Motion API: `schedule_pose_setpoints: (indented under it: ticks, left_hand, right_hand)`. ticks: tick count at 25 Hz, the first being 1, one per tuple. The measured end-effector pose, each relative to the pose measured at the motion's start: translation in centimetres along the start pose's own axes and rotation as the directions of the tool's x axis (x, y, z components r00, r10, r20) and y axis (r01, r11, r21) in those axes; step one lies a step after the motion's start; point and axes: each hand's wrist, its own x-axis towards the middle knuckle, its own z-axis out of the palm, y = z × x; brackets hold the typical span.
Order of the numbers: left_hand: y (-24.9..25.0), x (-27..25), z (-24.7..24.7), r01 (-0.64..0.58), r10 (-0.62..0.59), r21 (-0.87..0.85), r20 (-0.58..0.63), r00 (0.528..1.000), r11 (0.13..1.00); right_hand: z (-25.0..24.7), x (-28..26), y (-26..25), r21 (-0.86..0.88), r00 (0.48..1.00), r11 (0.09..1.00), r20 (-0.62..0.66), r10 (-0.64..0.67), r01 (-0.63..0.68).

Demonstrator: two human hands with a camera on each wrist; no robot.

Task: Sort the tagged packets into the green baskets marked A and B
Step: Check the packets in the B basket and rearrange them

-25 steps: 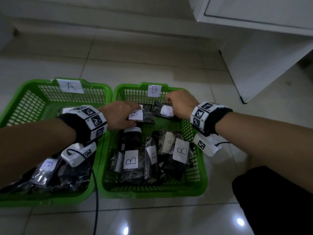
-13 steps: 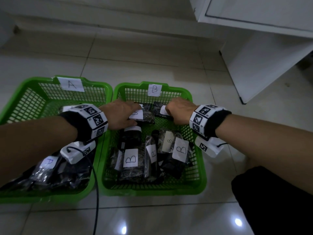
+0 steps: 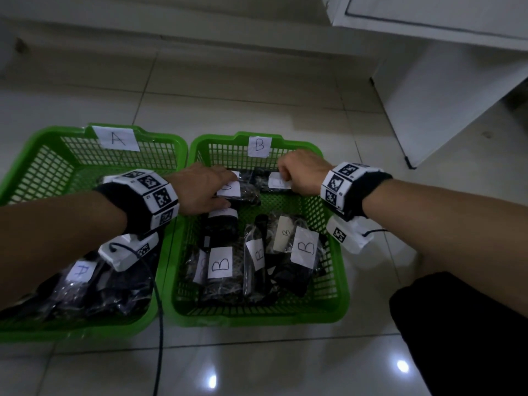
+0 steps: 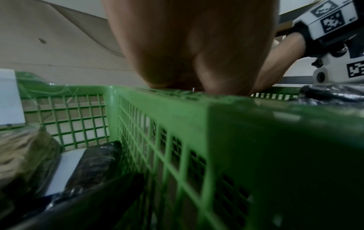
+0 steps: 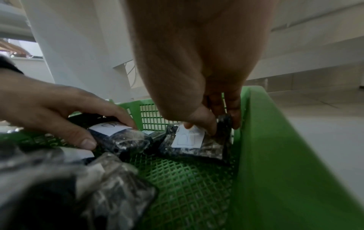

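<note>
Since half a second ago your right hand [image 3: 303,174] has drawn back toward the far wall of basket B [image 3: 331,292], still pinching its B-tagged packet [image 5: 194,142] by the top edge, while your left hand [image 3: 200,190] keeps its fingers and thumb curled round the neighbouring packet [image 3: 240,192] just left of it. That packet's tag is half under your fingers (its letter can't be read), and the left wrist view shows only palm and basket A [image 3: 37,167] mesh. The pinched packet lies flat, its long axis running away from your wrist, tag facing up.
</note>
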Motion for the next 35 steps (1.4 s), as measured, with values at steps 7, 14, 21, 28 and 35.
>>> schedule_pose_setpoints:
  ticks: [7,14,21,28,35]
  left_hand:
    - [-0.1,-0.2,0.1,0.003,-0.003,-0.015,0.005,1.000,1.000]
    - [0.4,-0.2,-0.5,0.023,-0.027,-0.134,-0.033,0.999,0.991]
    - [1.4,-1.8,-3.0,-0.055,-0.101,-0.365,-0.397,0.912,0.930]
    - [3.7,-0.1,-3.1,-0.096,-0.133,-0.483,-0.418,0.899,0.870]
    - [0.0,-1.0,-1.2,0.037,-0.038,0.070,0.005,0.999,0.997]
  right_hand:
    - [0.7,-0.3,-0.5,-0.208,0.997,0.976,0.036,-0.065,0.071]
    - [-0.5,-1.0,-0.6,-0.066,0.977,0.996,0.209,-0.042,0.057]
    - [-1.4,-3.6,-1.0,0.601,0.994,0.795,-0.105,-0.016,0.076]
    - [-2.2,-4.4,-1.3,0.051,0.865,0.919,-0.361,-0.349,0.392]
    - [-1.0,-2.6,-1.2,-0.073,0.991,0.989,0.049,-0.122,0.125]
